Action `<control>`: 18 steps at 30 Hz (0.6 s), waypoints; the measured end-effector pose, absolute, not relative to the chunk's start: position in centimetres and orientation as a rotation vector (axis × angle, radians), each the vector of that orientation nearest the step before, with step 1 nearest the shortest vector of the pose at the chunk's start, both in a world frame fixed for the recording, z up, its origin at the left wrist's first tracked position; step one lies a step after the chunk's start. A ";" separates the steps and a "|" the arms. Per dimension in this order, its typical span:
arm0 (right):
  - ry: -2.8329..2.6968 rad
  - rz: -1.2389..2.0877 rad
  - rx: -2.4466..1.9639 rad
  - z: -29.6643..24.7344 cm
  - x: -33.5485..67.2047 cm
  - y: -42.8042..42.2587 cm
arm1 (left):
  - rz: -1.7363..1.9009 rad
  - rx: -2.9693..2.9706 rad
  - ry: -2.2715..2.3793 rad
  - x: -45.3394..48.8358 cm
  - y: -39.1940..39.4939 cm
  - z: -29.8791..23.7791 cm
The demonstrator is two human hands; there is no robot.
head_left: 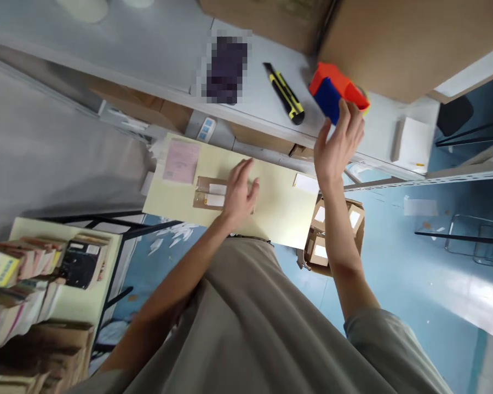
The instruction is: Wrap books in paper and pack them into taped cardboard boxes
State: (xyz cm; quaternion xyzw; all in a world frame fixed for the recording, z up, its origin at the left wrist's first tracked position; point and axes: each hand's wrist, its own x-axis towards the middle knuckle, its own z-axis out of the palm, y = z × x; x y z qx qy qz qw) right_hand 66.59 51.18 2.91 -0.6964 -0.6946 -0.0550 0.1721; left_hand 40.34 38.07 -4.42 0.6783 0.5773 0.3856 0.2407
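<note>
My right hand (340,143) is at the grey shelf, its thumb and fingers closed about the near end of a red and blue tape dispenser (328,93). The dispenser lies on the shelf against a large cardboard box. Below, on the pale yellow table, my left hand (240,191) rests with fingers stretched out over the right end of a flat brown package (201,191). White labels show on that package, and part of it is hidden under the hand. A black and yellow box cutter (285,94) lies on the shelf left of the dispenser.
A pink sheet (181,161) and a white label (306,183) lie on the table (277,219). Labelled boxes fill an open carton (318,256) on the floor at right. Large cardboard boxes (398,49) back the shelf. Books and packets stack on a rack (82,306) at left.
</note>
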 end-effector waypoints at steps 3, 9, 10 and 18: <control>-2.198 0.272 -1.914 -0.1 62.7 44.3 | 0.937 1.557 1.941 33.0 34.5 -8.3; -2.047 1.051 -1.973 -7.3 52.8 32.0 | 0.795 1.066 2.198 25.0 30.0 -12.5; -2.016 1.108 -2.000 -8.0 51.8 31.1 | 0.793 1.053 2.183 25.0 30.0 -12.6; -1.940 0.975 -2.177 -9.4 50.1 31.5 | 0.552 1.139 2.180 28.6 32.2 -10.6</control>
